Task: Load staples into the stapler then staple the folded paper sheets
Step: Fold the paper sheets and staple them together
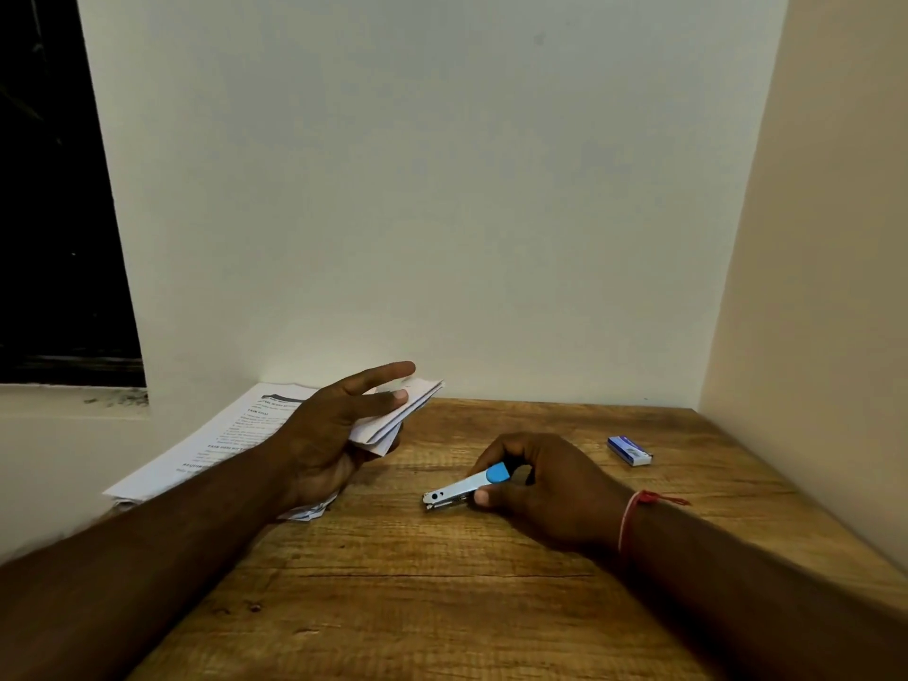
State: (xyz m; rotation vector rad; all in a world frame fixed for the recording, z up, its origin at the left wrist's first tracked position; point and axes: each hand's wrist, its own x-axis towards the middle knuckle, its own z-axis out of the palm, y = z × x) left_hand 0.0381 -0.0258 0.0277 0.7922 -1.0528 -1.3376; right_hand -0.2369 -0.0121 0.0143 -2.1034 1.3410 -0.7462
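My left hand (339, 425) holds a bundle of folded white paper sheets (403, 410) above the left part of the wooden table (442, 582), thumb on top and forefinger stretched out. My right hand (545, 489) grips a small stapler (464, 488) with a white body and a blue end. The stapler's metal nose points left and sits low over the table. The stapler and the folded sheets are apart. A small blue and white staple box (629, 450) lies on the table to the right of my right hand.
A stack of printed paper sheets (221, 439) lies at the table's left edge, partly under my left forearm. White walls close off the back and the right side. A dark window opening (54, 189) is at the upper left.
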